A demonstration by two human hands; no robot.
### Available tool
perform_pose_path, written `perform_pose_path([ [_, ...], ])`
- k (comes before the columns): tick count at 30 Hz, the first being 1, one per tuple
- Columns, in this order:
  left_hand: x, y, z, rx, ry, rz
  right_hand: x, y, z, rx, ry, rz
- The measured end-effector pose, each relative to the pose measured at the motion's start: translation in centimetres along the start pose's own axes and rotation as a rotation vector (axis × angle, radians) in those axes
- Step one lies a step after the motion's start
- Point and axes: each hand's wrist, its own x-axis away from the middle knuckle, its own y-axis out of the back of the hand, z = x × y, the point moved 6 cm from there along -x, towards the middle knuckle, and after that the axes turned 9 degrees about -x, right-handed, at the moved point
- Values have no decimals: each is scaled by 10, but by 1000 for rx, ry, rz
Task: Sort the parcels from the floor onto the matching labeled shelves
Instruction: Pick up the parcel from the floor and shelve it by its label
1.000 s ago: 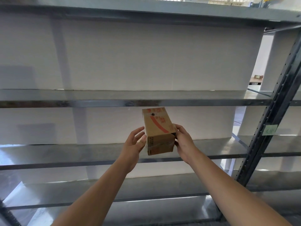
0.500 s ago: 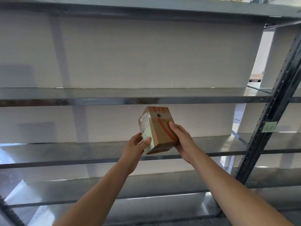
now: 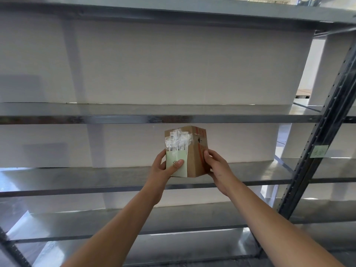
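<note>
Both hands clamp a small cardboard parcel [image 3: 194, 151] between them, held in the air in front of the shelving: the left hand [image 3: 163, 168] grips its left side with the thumb [image 3: 178, 163] pressed flat across the face turned to the camera, and the right hand [image 3: 216, 167] wraps its right edge with the fingers curled behind and the thumb on the brown side. The parcel touches no shelf; it hangs just under the front lip of the upper middle shelf [image 3: 134, 118] and above the lower middle shelf [image 3: 77, 178], roughly level with the gap between them.

The metal shelving unit [image 3: 173, 12] fills the view, grey tiers stacked one over another against a white wall [image 3: 173, 64]. Two more tiers lie below the hands. A dark perforated upright post [image 3: 325, 128] runs at a slant down the right side, and a second bay of shelves continues past it.

The parcel stands nearly upright, one corner edge toward the camera. Its upper left face carries a torn white shipping label [image 3: 178, 140] with blurred print. Below that sits a pale green sticky note [image 3: 176, 166], partly under the left thumb; its writing is unreadable. Red printing marks the right face.

A similar pale green note [image 3: 318, 151] is stuck on the upright post, well right of the parcel, its marking too faint to read.
</note>
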Motion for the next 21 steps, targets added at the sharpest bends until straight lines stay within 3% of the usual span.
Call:
perform_pose_path([
  [5,2,9,6,-63,58,24,-2,5,-10,75,-69,-26],
  [15,16,2,5,-317,32,469,1,15,-13,132,-111,31],
  [21,12,11,-2,-445,-87,358,-1,12,-7,323,-83,93],
])
